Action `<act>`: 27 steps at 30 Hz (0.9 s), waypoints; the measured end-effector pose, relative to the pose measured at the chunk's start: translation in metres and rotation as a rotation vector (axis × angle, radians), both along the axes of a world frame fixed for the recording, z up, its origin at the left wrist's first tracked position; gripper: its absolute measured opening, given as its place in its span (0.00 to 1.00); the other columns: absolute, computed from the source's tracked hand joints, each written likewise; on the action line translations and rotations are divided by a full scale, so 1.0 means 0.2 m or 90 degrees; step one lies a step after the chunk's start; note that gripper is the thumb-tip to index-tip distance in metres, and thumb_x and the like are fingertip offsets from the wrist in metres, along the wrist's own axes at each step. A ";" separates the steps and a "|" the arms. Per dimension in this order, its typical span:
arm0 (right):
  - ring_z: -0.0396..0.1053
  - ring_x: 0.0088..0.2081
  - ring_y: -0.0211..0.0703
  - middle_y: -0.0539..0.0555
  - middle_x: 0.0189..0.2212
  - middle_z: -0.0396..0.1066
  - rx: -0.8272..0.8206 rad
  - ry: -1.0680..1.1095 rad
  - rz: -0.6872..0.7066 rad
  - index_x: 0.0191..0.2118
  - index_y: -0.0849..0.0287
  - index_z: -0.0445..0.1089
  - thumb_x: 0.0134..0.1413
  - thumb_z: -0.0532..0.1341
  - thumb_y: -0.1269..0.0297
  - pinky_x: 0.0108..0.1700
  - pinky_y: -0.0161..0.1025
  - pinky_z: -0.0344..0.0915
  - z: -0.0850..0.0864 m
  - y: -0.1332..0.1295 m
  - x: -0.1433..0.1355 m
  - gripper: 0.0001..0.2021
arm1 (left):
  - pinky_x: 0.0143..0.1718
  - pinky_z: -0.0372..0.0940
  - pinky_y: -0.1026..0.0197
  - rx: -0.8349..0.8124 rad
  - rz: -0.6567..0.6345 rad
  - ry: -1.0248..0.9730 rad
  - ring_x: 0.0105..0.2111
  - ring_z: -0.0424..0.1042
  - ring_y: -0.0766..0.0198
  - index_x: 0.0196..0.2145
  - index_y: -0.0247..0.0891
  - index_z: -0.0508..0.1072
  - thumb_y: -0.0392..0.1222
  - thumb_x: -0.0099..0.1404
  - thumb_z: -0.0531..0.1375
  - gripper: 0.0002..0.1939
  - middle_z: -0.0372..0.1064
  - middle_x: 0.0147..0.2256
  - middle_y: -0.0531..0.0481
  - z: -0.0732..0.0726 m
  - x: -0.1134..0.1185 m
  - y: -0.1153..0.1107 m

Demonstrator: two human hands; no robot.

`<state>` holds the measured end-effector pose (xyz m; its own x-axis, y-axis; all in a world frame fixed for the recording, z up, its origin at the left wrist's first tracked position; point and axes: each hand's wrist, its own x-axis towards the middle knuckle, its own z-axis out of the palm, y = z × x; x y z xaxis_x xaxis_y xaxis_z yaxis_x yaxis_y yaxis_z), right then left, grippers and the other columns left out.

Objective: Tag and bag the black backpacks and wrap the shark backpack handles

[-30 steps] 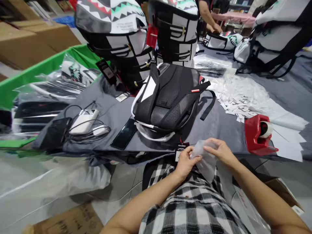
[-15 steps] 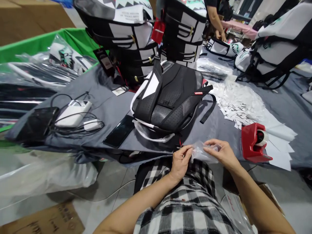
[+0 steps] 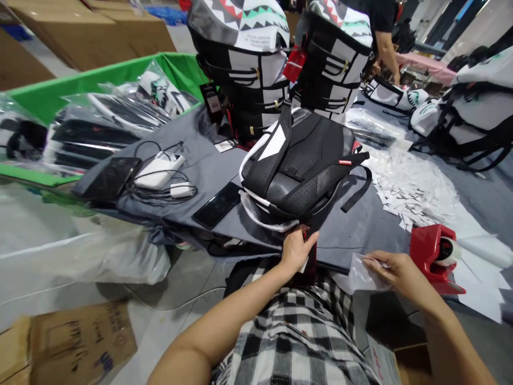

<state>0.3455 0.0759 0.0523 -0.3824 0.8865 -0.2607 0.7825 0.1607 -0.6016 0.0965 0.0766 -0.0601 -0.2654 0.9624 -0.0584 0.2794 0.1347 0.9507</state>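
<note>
A black and white backpack [image 3: 296, 160] lies on the grey-covered table, its straps facing up. My left hand [image 3: 297, 248] is at its near edge, at the table's front, with the thumb apart and the other fingertips hidden; a dark hang tag [image 3: 309, 262] hangs beside it. Farther right, my right hand [image 3: 385, 267] pinches a small clear plastic bag [image 3: 363, 275] just off the table edge.
A red tape dispenser [image 3: 433, 256] stands right of my right hand, near a pile of white slips [image 3: 409, 198]. Left lie a black phone [image 3: 216, 205] and a white power bank [image 3: 159, 170] with cables. More backpacks [image 3: 248, 80] stand behind; a person's arm [image 3: 387, 53] shows farther back.
My hands have moved apart. The right one carried the plastic bag to the right, while the left let go of it and moved to the backpack's near edge. The view has shifted left.
</note>
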 end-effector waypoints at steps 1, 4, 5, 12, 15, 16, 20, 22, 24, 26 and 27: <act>0.68 0.26 0.45 0.57 0.26 0.76 0.005 -0.040 0.028 0.34 0.59 0.78 0.60 0.56 0.40 0.29 0.37 0.62 0.01 0.01 0.00 0.25 | 0.42 0.65 0.56 -0.027 0.001 -0.007 0.36 0.77 0.52 0.32 0.38 0.76 0.45 0.60 0.65 0.08 0.77 0.31 0.44 0.00 0.02 0.03; 0.64 0.21 0.42 0.55 0.19 0.71 0.029 -0.174 0.076 0.29 0.58 0.74 0.62 0.54 0.51 0.26 0.36 0.56 0.02 0.02 -0.03 0.20 | 0.31 0.60 0.61 -0.056 -0.013 -0.067 0.22 0.70 0.60 0.23 0.39 0.71 0.45 0.62 0.62 0.12 0.68 0.18 0.52 -0.01 0.02 0.04; 0.64 0.20 0.42 0.54 0.18 0.69 0.032 -0.218 0.091 0.28 0.57 0.73 0.63 0.54 0.54 0.26 0.36 0.55 0.02 0.03 -0.06 0.17 | 0.29 0.59 0.62 -0.046 -0.015 -0.100 0.20 0.68 0.62 0.22 0.39 0.71 0.46 0.62 0.61 0.13 0.66 0.16 0.53 -0.02 0.00 0.02; 0.60 0.22 0.38 0.48 0.13 0.57 0.001 -0.141 0.174 0.15 0.57 0.57 0.43 0.61 0.74 0.28 0.36 0.48 -0.19 0.22 -0.53 0.15 | 0.26 0.56 0.65 0.035 0.045 -0.289 0.22 0.60 0.68 0.21 0.37 0.71 0.62 0.58 0.61 0.24 0.62 0.18 0.55 0.06 -0.09 -0.07; 0.57 0.22 0.36 0.46 0.14 0.55 -0.088 0.002 0.144 0.15 0.57 0.55 0.40 0.61 0.71 0.27 0.34 0.51 -0.30 0.35 -0.71 0.13 | 0.27 0.56 0.65 0.060 -0.010 -0.280 0.23 0.61 0.68 0.23 0.38 0.69 0.60 0.63 0.59 0.23 0.62 0.20 0.56 0.10 -0.06 -0.10; 0.56 0.23 0.36 0.45 0.15 0.56 -0.097 0.024 0.141 0.17 0.57 0.56 0.42 0.60 0.68 0.27 0.34 0.52 -0.32 0.39 -0.74 0.12 | 0.28 0.57 0.65 0.067 -0.035 -0.236 0.24 0.62 0.68 0.24 0.38 0.69 0.57 0.65 0.58 0.21 0.63 0.21 0.56 0.10 -0.05 -0.12; 0.55 0.25 0.36 0.47 0.19 0.59 -0.098 0.117 0.110 0.23 0.58 0.61 0.49 0.55 0.56 0.29 0.34 0.57 -0.34 0.47 -0.72 0.11 | 0.35 0.62 0.62 0.079 -0.149 0.136 0.31 0.72 0.62 0.35 0.38 0.74 0.41 0.68 0.59 0.06 0.73 0.30 0.50 0.07 -0.04 -0.18; 0.54 0.26 0.36 0.47 0.20 0.59 -0.090 0.166 0.087 0.24 0.58 0.62 0.49 0.55 0.51 0.30 0.34 0.56 -0.33 0.47 -0.68 0.15 | 0.38 0.64 0.59 0.065 -0.210 0.327 0.35 0.75 0.57 0.44 0.37 0.75 0.40 0.67 0.61 0.08 0.75 0.35 0.45 0.06 -0.03 -0.18; 0.52 0.26 0.36 0.47 0.20 0.57 -0.076 0.175 0.069 0.23 0.58 0.61 0.51 0.54 0.45 0.29 0.35 0.54 -0.32 0.44 -0.66 0.20 | 0.39 0.65 0.55 0.060 -0.256 0.449 0.37 0.75 0.53 0.49 0.34 0.74 0.41 0.67 0.62 0.14 0.75 0.37 0.40 0.07 -0.02 -0.18; 0.52 0.26 0.36 0.48 0.20 0.57 -0.059 0.152 0.086 0.23 0.58 0.61 0.52 0.54 0.42 0.28 0.35 0.52 -0.32 0.40 -0.66 0.22 | 0.40 0.65 0.53 0.078 -0.279 0.494 0.37 0.75 0.51 0.48 0.32 0.74 0.41 0.65 0.63 0.15 0.74 0.37 0.37 0.07 -0.02 -0.17; 0.53 0.26 0.36 0.48 0.21 0.58 -0.037 0.135 0.096 0.23 0.58 0.62 0.52 0.55 0.42 0.28 0.35 0.52 -0.31 0.38 -0.67 0.22 | 0.41 0.65 0.52 0.097 -0.277 0.493 0.38 0.74 0.50 0.46 0.32 0.75 0.41 0.65 0.63 0.14 0.74 0.37 0.37 0.07 -0.02 -0.17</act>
<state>0.2116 0.1522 -0.0106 -0.5610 0.8008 -0.2100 0.6077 0.2261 -0.7613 0.0916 0.0429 -0.0460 0.2122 0.9697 0.1211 0.8460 -0.2443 0.4740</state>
